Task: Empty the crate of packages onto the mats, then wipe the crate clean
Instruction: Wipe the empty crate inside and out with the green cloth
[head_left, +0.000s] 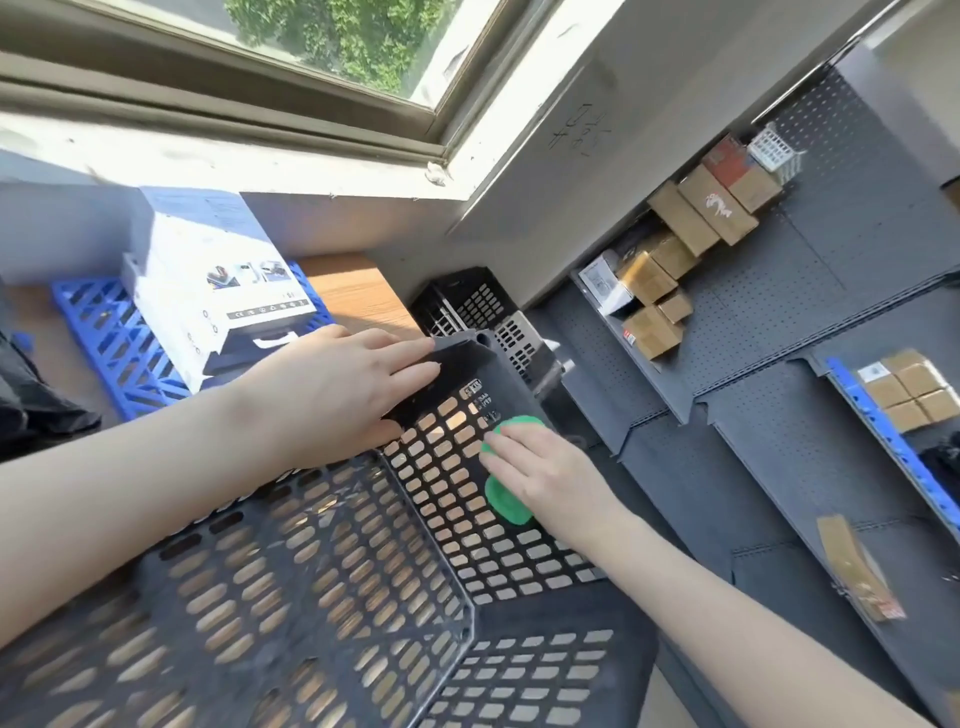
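Observation:
A black perforated plastic crate (322, 582) fills the lower middle of the view, with nothing inside it. My left hand (343, 389) lies flat on the crate's far rim near its corner and holds it there. My right hand (545, 478) presses a green cloth (506, 499) against the inside of the crate's right wall. A large white and blue package (218, 275) rests on a blue grid mat (114, 343) at the upper left.
A wooden floor strip (353, 291) runs under a window. A second black crate (478, 306) stands in the corner. Grey perforated shelving (779, 415) on the right holds several brown cardboard boxes (696, 213). A dark bag (31, 400) lies at the left edge.

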